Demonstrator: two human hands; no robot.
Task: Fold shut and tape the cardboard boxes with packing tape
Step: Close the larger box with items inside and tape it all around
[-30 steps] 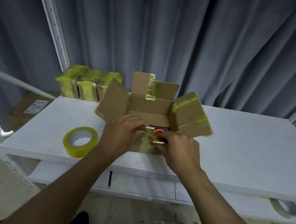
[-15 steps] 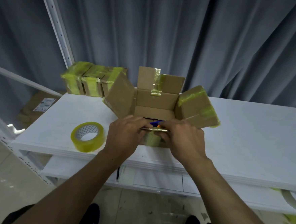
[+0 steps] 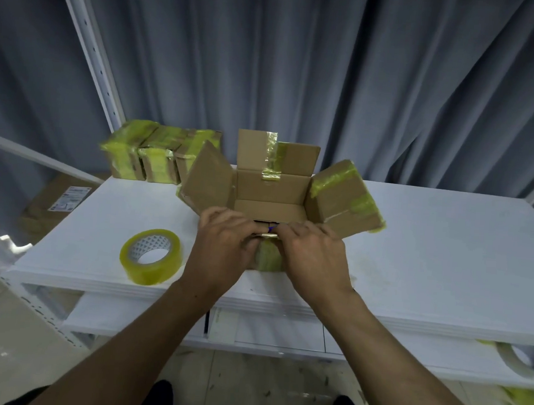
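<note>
"Cardboard at the far left, what is it?"

"A flat brown carton (image 3: 58,206) with a white label. It lies lower than the white table (image 3: 445,252), behind a slanted white shelf post (image 3: 90,47)."

"And on the table itself?"

"At the back left corner, three small taped boxes (image 3: 155,158) stand in a row, touching one another and wrapped in yellowish tape. Nearer the front edge a tape roll (image 3: 151,256) lies flat, just left of the left hand and not touching it."

"Where is the box being worked on?"

"The open box (image 3: 272,191) sits mid-table, close to the front edge. Its left, far and right flaps stand up and splay outward. Old yellowish tape clings to the far flap and the right one."

"The hands?"

"The left hand (image 3: 224,250) has its fingers curled over the box's near edge and grips it. The right hand (image 3: 314,259) does the same just beside it, and the fingertips of the two almost meet. Between them shows a small blue bit I cannot identify. A strip of yellowish tape runs down the near wall below the fingers."

"Anything further right?"

"On the lower shelf (image 3: 282,333) under the table, at the right edge, lies a second roll (image 3: 520,359) of paler tape, partly cut off. A grey curtain (image 3: 331,80) hangs behind everything."
</note>
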